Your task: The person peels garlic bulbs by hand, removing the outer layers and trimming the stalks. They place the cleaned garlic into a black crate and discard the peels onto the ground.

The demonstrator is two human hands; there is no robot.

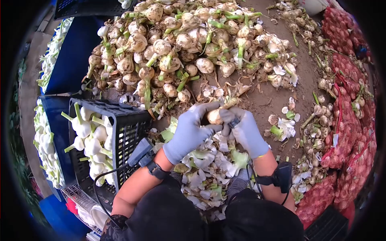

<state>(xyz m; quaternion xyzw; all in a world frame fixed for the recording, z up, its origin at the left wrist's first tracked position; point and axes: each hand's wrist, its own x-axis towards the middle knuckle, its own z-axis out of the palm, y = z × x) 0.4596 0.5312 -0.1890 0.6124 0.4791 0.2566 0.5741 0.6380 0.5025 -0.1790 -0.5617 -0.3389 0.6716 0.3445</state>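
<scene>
My gloved left hand (192, 129) is wrapped round a garlic bulb (214, 117) with brown, dirty outer skin. Its dry stem points up and to the right. Pressed against the bulb's right side is my gloved right hand (248, 130), fingers pinched together. A small dark patch shows at those fingertips; whether it is a tool or soiled glove I cannot make out. Under both hands lies a heap of peeled garlic skins (205, 176). Just beyond them rises a big pile of unpeeled garlic bulbs (181, 42).
A black crate (134, 120) of clean white garlic stands at the left, beside blue-sided containers (60, 132) of more garlic. Red mesh sacks (348, 136) filled with bulbs line the right. Loose bulbs and skins are scattered on the dirt ground (261, 106).
</scene>
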